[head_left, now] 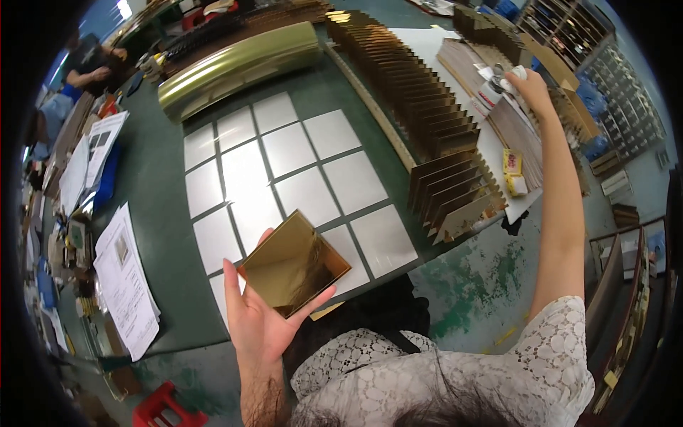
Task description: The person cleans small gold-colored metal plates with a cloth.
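My left hand (267, 324) holds a square, gold mirror-like plate (297, 260) tilted over the near part of the table, fingers along its edges. My right arm stretches to the far right. There my right hand (532, 91) closes around something white, too small to name. Beside it stands a white bottle (489, 94) with a red-marked label. Rows of silvery square plates (306, 191) lie flat on the green table (160, 285), under and beyond the gold plate.
Gold-brown plates (420, 92) stand upright in a long row at right, with another upright group (455, 188) nearer. A yellow box (512, 162) lies beyond them. A shiny gold-green roll (238, 67) rests at the back. Printed sheets (128, 285) lie left; another person (89, 67) is far left.
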### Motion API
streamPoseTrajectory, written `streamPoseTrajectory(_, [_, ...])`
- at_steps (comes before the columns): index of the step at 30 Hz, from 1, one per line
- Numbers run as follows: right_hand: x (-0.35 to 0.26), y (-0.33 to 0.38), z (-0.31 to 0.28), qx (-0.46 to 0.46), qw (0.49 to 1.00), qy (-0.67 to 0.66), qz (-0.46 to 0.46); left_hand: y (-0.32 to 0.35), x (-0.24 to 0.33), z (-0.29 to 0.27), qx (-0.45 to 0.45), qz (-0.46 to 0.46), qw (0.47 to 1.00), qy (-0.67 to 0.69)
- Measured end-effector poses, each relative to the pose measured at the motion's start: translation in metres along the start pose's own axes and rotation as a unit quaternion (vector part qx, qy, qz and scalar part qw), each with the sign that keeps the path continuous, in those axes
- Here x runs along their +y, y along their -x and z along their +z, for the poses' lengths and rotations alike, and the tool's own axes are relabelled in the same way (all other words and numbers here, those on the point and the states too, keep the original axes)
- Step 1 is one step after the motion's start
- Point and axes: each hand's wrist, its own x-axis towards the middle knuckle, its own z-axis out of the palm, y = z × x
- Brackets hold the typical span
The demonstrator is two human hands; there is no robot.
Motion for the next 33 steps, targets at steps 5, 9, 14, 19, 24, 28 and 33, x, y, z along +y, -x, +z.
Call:
streamPoseTrajectory(5, [0.047, -0.026, 0.014, -0.055, 0.996, -0.065, -0.028, -0.004, -0.001, 0.006, -0.047, -0.03, 0.998, -0.001])
streamPoseTrajectory(9, [0.04, -0.019, 0.013, 0.005, 0.998, -0.063, -0.024, -0.003, 0.001, 0.011, -0.02, -0.027, 0.999, -0.022])
streamPoseTrajectory(14, [-0.104, 0.087, -0.003, 0.065, 0.979, -0.177, -0.082, 0.001, 0.001, 0.01, -0.01, 0.004, 0.998, -0.059])
streamPoseTrajectory(19, [-0.233, 0.255, 0.016, 0.011, 0.923, -0.331, -0.196, -0.001, 0.002, 0.006, -0.036, 0.014, 0.998, -0.043])
streamPoseTrajectory(24, [-0.275, 0.286, 0.048, 0.011, 0.898, -0.315, -0.306, 0.004, 0.003, 0.006, -0.009, 0.011, 0.998, -0.061])
streamPoseTrajectory(28, [-0.281, 0.293, 0.054, -0.009, 0.894, -0.302, -0.332, 0.008, -0.002, 0.005, 0.007, 0.018, 0.999, -0.047])
streamPoseTrajectory(33, [-0.281, 0.286, 0.053, 0.015, 0.918, -0.268, -0.292, 0.008, -0.004, 0.0, -0.025, 0.012, 0.998, -0.065])
